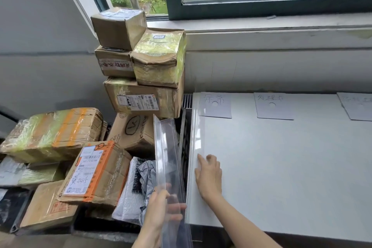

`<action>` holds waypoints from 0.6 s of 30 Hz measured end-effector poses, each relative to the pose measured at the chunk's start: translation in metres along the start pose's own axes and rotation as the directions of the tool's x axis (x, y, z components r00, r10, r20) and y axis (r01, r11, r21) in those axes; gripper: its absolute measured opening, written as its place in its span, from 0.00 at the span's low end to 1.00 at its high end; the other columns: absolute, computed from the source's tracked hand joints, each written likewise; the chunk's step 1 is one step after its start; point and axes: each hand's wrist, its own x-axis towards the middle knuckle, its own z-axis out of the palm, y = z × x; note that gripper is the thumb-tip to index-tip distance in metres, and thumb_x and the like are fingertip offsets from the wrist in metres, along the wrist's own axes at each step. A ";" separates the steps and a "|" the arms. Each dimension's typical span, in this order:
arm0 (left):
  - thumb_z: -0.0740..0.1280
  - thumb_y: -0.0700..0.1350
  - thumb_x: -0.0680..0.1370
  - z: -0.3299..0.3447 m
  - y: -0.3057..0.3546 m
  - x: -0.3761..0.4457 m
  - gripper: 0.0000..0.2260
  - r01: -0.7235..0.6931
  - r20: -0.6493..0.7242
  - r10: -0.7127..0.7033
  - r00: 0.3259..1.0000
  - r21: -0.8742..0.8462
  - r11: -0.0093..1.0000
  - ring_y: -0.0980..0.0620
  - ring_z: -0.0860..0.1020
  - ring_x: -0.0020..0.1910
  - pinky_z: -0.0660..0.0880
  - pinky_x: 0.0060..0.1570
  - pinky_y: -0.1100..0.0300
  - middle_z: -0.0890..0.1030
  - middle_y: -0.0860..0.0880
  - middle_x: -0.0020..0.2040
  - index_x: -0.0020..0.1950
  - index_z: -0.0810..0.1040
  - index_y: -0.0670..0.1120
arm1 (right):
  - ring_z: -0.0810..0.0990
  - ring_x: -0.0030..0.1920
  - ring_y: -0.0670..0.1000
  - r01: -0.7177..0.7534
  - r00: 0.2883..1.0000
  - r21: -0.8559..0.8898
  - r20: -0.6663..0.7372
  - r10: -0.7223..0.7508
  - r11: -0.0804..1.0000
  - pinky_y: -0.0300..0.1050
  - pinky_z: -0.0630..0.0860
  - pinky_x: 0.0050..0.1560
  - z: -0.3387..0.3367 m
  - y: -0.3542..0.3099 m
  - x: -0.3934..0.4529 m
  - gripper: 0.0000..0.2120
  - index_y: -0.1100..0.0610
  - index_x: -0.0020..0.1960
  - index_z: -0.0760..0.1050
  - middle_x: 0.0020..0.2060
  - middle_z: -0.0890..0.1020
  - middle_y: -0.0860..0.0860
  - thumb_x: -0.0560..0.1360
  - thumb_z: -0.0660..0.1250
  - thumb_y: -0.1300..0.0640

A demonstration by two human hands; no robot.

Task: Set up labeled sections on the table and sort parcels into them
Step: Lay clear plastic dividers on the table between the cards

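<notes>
A white table (281,167) fills the right side. Three grey paper labels with handwriting lie along its far edge: one at the left (215,105), one in the middle (274,106), one cut off at the right (357,105). My left hand (161,207) grips a long clear plastic divider strip (167,157), held upright just off the table's left edge. My right hand (209,175) rests flat, fingers apart, on a second clear strip (198,137) lying along that left edge. Cardboard parcels (138,62) are stacked to the left.
More parcels lie low at the left: a box with orange tape and a white shipping label (94,171), a taped flat box (52,133), and a grey bubble mailer (138,185). A window sill (261,24) runs behind the table.
</notes>
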 end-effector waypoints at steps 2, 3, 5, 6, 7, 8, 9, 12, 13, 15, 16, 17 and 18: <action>0.53 0.35 0.81 0.004 0.002 0.004 0.12 0.009 0.034 -0.009 0.999 0.005 1.000 0.42 0.85 0.37 0.81 0.31 0.52 0.77 0.35 0.54 0.57 0.72 0.47 | 0.62 0.71 0.56 0.088 0.996 -0.107 0.044 -0.083 0.990 0.49 0.61 0.68 0.002 0.001 0.009 0.23 0.49 0.76 0.61 0.77 0.58 0.54 0.82 0.57 0.50; 0.53 0.35 0.81 0.008 0.002 0.006 0.12 0.017 0.053 -0.018 0.998 0.015 1.000 0.40 0.85 0.38 0.81 0.31 0.52 0.76 0.35 0.56 0.55 0.72 0.48 | 0.61 0.72 0.56 0.124 0.992 -0.143 0.054 -0.117 0.982 0.50 0.61 0.69 0.003 0.001 0.013 0.23 0.49 0.76 0.62 0.77 0.57 0.53 0.82 0.56 0.48; 0.52 0.34 0.80 0.018 0.000 0.013 0.13 0.027 0.089 -0.031 0.996 0.044 0.999 0.40 0.85 0.39 0.79 0.30 0.53 0.73 0.36 0.59 0.55 0.73 0.47 | 0.65 0.70 0.57 0.175 0.985 -0.176 0.030 -0.173 0.969 0.52 0.64 0.66 0.005 0.004 0.019 0.21 0.50 0.71 0.67 0.76 0.62 0.53 0.80 0.59 0.47; 0.52 0.34 0.80 0.024 -0.002 0.016 0.14 0.028 0.108 -0.034 0.994 0.053 0.998 0.40 0.85 0.39 0.78 0.29 0.54 0.73 0.37 0.60 0.56 0.73 0.46 | 0.69 0.68 0.58 0.199 0.979 -0.177 0.000 -0.202 0.964 0.53 0.67 0.63 0.005 0.006 0.022 0.19 0.51 0.68 0.71 0.74 0.66 0.54 0.78 0.61 0.48; 0.52 0.33 0.80 0.030 -0.003 0.019 0.14 0.027 0.122 -0.034 0.992 0.062 0.998 0.41 0.85 0.40 0.78 0.28 0.55 0.73 0.37 0.60 0.57 0.73 0.46 | 0.74 0.64 0.58 0.219 0.973 -0.177 -0.031 -0.228 0.960 0.54 0.70 0.60 0.005 0.010 0.026 0.17 0.53 0.64 0.74 0.70 0.71 0.55 0.76 0.64 0.50; 0.51 0.33 0.80 0.036 -0.005 0.022 0.15 0.022 0.131 -0.031 0.991 0.071 0.997 0.42 0.85 0.40 0.77 0.27 0.56 0.73 0.38 0.59 0.57 0.73 0.45 | 0.77 0.61 0.58 0.227 0.969 -0.178 -0.061 -0.241 0.957 0.54 0.73 0.57 0.004 0.014 0.032 0.17 0.55 0.61 0.76 0.67 0.75 0.55 0.74 0.66 0.52; 0.51 0.33 0.80 0.042 -0.006 0.024 0.15 0.014 0.132 -0.025 0.991 0.079 0.997 0.43 0.85 0.40 0.76 0.26 0.57 0.73 0.39 0.57 0.57 0.73 0.45 | 0.78 0.59 0.59 0.221 0.968 -0.174 -0.084 -0.238 0.960 0.54 0.74 0.55 0.001 0.019 0.040 0.17 0.57 0.60 0.76 0.64 0.77 0.56 0.72 0.67 0.53; 0.51 0.33 0.80 0.049 -0.009 0.028 0.15 0.015 0.092 -0.024 0.995 0.093 0.996 0.47 0.85 0.40 0.76 0.26 0.57 0.75 0.35 0.55 0.59 0.72 0.46 | 0.72 0.67 0.61 0.163 0.975 -0.183 -0.118 -0.186 0.969 0.57 0.70 0.62 -0.019 0.026 0.074 0.25 0.60 0.70 0.70 0.72 0.69 0.60 0.75 0.67 0.54; 0.52 0.33 0.80 0.050 -0.011 0.029 0.15 0.025 0.084 -0.031 0.996 0.080 0.997 0.48 0.85 0.39 0.76 0.26 0.57 0.76 0.33 0.54 0.59 0.72 0.46 | 0.65 0.72 0.60 0.145 0.978 -0.213 -0.115 -0.173 0.966 0.57 0.65 0.68 -0.027 0.027 0.089 0.28 0.60 0.75 0.63 0.76 0.62 0.60 0.77 0.63 0.53; 0.51 0.32 0.79 0.050 -0.015 0.032 0.16 0.051 0.066 -0.055 0.996 0.054 0.997 0.48 0.84 0.36 0.76 0.24 0.56 0.79 0.32 0.52 0.56 0.72 0.48 | 0.50 0.78 0.57 0.131 0.986 -0.256 -0.064 -0.152 0.958 0.55 0.52 0.75 -0.040 0.029 0.122 0.31 0.58 0.80 0.49 0.79 0.48 0.57 0.81 0.55 0.50; 0.51 0.32 0.79 0.050 -0.018 0.033 0.17 0.066 0.053 -0.068 0.996 0.053 0.996 0.46 0.84 0.36 0.77 0.26 0.54 0.81 0.32 0.49 0.54 0.72 0.50 | 0.45 0.79 0.55 0.126 0.989 -0.263 -0.040 -0.141 0.956 0.54 0.47 0.76 -0.045 0.030 0.137 0.31 0.57 0.80 0.45 0.79 0.44 0.55 0.82 0.52 0.48; 0.51 0.32 0.79 0.049 -0.020 0.035 0.17 0.087 0.038 -0.089 0.995 0.060 0.994 0.43 0.84 0.35 0.78 0.30 0.52 0.83 0.34 0.45 0.53 0.72 0.52 | 0.42 0.79 0.55 0.120 0.991 -0.274 -0.017 -0.130 0.954 0.55 0.44 0.77 -0.049 0.030 0.149 0.31 0.56 0.80 0.42 0.79 0.42 0.54 0.83 0.50 0.46; 0.51 0.32 0.78 0.049 -0.022 0.036 0.17 0.109 0.026 -0.111 0.993 0.066 0.992 0.41 0.83 0.34 0.78 0.35 0.50 0.85 0.36 0.41 0.52 0.71 0.52 | 0.41 0.79 0.54 0.119 0.992 -0.291 0.007 -0.122 0.949 0.55 0.43 0.77 -0.051 0.032 0.160 0.31 0.56 0.80 0.42 0.79 0.41 0.54 0.83 0.49 0.45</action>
